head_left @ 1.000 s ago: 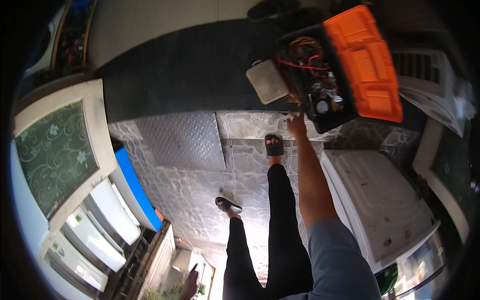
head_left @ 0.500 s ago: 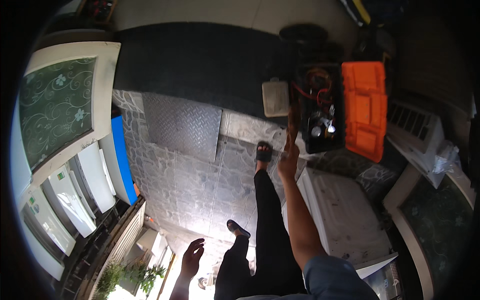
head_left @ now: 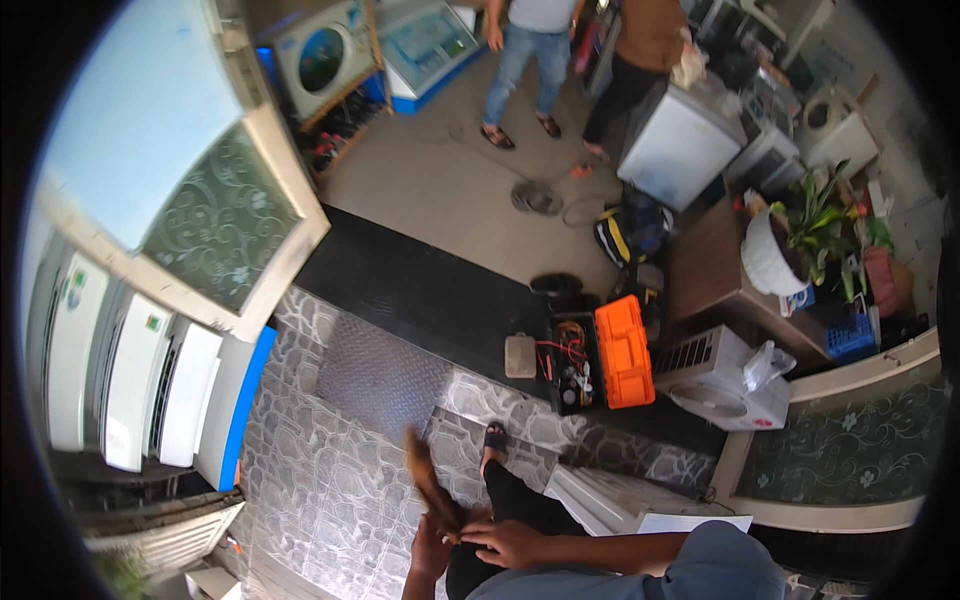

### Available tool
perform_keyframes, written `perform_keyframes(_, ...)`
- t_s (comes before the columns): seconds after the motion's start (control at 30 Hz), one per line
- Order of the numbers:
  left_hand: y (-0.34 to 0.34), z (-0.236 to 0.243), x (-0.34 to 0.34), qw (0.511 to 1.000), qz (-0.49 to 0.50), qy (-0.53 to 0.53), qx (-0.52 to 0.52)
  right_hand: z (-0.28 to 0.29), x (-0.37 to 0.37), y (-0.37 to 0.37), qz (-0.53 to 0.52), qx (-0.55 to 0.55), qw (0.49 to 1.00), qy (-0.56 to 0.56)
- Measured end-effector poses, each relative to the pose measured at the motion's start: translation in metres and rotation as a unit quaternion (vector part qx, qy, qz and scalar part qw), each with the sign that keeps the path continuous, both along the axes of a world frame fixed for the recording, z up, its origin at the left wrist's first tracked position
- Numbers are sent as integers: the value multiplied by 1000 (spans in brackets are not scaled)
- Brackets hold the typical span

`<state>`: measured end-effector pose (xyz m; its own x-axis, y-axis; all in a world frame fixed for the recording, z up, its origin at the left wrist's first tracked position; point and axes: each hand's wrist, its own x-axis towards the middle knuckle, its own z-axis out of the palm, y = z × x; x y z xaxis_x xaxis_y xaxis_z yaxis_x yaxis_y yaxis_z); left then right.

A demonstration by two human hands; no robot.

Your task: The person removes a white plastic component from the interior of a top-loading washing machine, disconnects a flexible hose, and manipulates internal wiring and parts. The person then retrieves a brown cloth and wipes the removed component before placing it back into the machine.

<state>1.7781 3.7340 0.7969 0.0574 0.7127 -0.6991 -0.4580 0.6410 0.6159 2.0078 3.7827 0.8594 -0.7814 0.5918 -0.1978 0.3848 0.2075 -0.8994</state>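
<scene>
A long, slightly curved brown object (head_left: 430,487), blurred and of a kind I cannot make out, sticks up and away from my body over the stone-patterned floor. Around its near end closes my left hand (head_left: 430,548). My right hand (head_left: 500,541) meets it from the right, fingers bent against the same end; the exact grip is partly hidden. Farther off to the right, an open black toolbox (head_left: 572,385) holds tools and red cable, its orange lid (head_left: 624,352) folded back. Beside it lies a small pale case (head_left: 520,357).
A metal plate (head_left: 383,375) lies on the floor ahead. White appliance panels (head_left: 128,390) and a glazed door (head_left: 225,220) stand left. An outdoor air-conditioner unit (head_left: 720,385) and a white cabinet (head_left: 610,497) are right. Two people stand farther back near a white appliance (head_left: 682,145).
My right hand has carried the brown object from beside the toolbox back toward my body. My left hand, formerly apart, now meets it there. The view has tilted up, showing two people.
</scene>
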Motion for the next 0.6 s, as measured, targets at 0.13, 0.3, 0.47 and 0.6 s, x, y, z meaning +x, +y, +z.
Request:
perform_keyframes(0.13, -63, 49, -55, 958, 4, 270, 100, 33, -68, -59, 107, 67, 990, -59)
perform_keyframes(0.3, -165, 104, -137, 921, 308, 183, 151, 79, -168, -87, 169, 70, 983, -15)
perform_keyframes(0.47, -272, 118, -211, 907, 278, 244, 201, 70, -290, -123, 154, -37, 984, 86)
perform_keyframes(0.6, -320, 159, -241, 910, 251, 313, 105, 55, -389, -183, 285, -246, 926, 36)
